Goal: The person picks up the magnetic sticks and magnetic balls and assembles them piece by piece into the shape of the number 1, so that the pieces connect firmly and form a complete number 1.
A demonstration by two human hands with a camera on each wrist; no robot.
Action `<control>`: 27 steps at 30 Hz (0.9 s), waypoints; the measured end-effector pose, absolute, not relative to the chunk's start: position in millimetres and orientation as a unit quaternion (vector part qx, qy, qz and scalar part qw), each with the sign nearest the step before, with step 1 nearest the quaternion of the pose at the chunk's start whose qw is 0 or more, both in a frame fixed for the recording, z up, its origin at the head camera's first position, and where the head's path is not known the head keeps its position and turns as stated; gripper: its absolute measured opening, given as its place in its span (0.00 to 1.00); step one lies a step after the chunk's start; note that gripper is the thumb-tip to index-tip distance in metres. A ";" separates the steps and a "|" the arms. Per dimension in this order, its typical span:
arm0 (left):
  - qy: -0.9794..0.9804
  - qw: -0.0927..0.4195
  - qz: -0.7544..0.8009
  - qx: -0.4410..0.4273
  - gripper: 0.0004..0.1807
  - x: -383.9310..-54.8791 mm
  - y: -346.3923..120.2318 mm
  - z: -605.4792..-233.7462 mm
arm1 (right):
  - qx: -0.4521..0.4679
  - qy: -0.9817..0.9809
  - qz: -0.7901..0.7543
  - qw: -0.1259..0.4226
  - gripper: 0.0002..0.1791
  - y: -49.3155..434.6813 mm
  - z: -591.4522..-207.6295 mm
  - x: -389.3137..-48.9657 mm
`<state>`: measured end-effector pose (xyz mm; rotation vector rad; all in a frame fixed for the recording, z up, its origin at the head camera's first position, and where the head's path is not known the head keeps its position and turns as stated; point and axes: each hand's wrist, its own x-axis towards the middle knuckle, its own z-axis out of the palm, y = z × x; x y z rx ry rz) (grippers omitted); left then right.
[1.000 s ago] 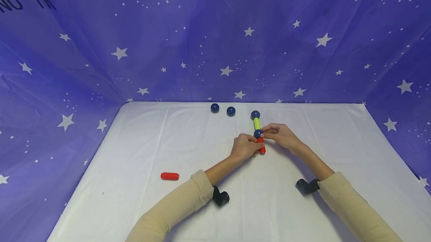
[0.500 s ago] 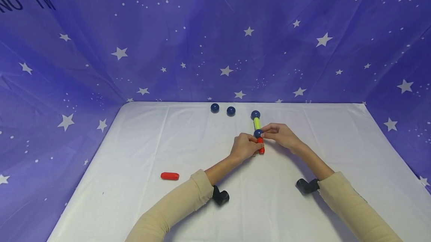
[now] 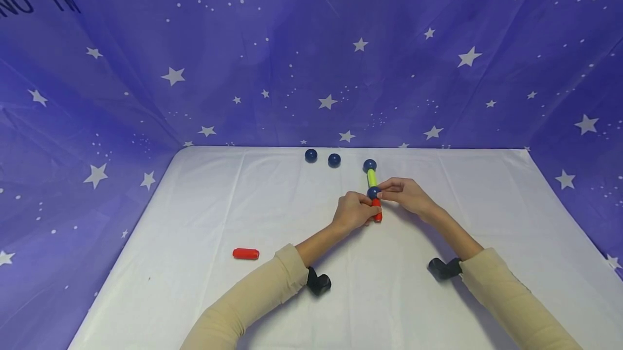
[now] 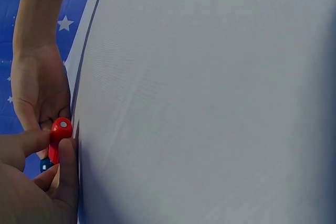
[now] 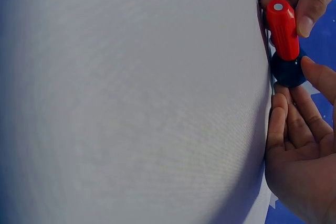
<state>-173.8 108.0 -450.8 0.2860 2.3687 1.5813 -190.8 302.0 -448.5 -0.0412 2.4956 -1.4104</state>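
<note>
My left hand [image 3: 351,213] pinches a short red magnetic rod [image 5: 283,30] between thumb and fingers. A silvery dot shows at the rod's near end. The rod's far end meets a dark blue ball [image 5: 289,69], which my right hand [image 3: 408,196] pinches from the right. Beyond that ball a yellow-green rod [image 3: 372,178] runs away from me to another dark blue ball [image 3: 370,165], so the pieces form one line on the table. In the left wrist view the red rod [image 4: 59,134] stands out between the fingertips, with the ball partly hidden behind.
Two loose blue balls, a left one [image 3: 311,156] and a right one [image 3: 334,160], lie near the back edge of the white table [image 3: 194,204]. Another red rod [image 3: 245,253] lies at the front left. A purple starred cloth [image 3: 272,58] hangs behind and along the sides.
Almost nothing differs. The red rod's near end has swung very slightly left in my left hand; both hands keep their places.
</note>
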 end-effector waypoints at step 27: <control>0.835 0.042 0.540 0.094 0.10 -196.7 73.3 -443.9 | -0.015 0.864 -0.485 0.130 0.23 302.4 -453.4 -193.4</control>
